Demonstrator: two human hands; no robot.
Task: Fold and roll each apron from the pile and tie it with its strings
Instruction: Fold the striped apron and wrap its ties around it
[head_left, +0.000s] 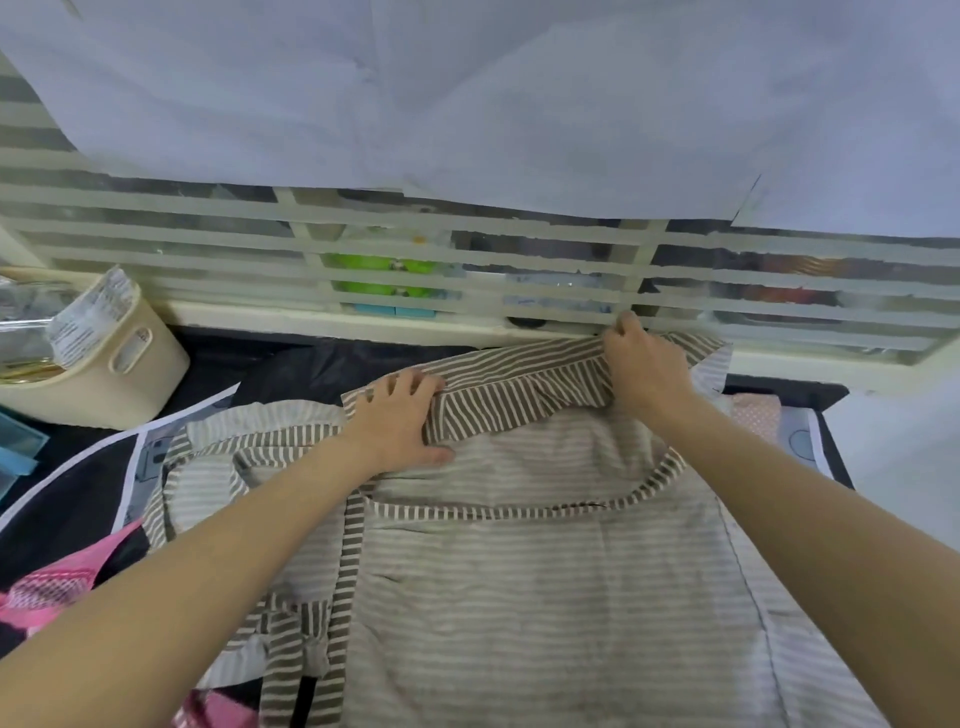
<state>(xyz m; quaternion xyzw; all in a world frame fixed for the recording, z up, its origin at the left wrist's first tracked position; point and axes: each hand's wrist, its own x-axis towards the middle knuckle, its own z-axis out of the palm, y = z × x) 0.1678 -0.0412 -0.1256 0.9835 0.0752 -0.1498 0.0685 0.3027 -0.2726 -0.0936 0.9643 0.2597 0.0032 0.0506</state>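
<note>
risk: roll starts crooked at the far edge of the striped apron (545, 571).
apron lies flat on the bench; left hand (400, 421) presses the folded hem with spread fingers, right hand (644, 369) pinches it. uneven pull could skew the roll; the loose strings (343, 551) may get trapped inside.

Both my bare forearms reach forward. My left hand (402, 421) lies palm down, fingers spread and bent at the tips, thumb out. My right hand (641, 364), farther ahead, curls in a pinch.
</note>
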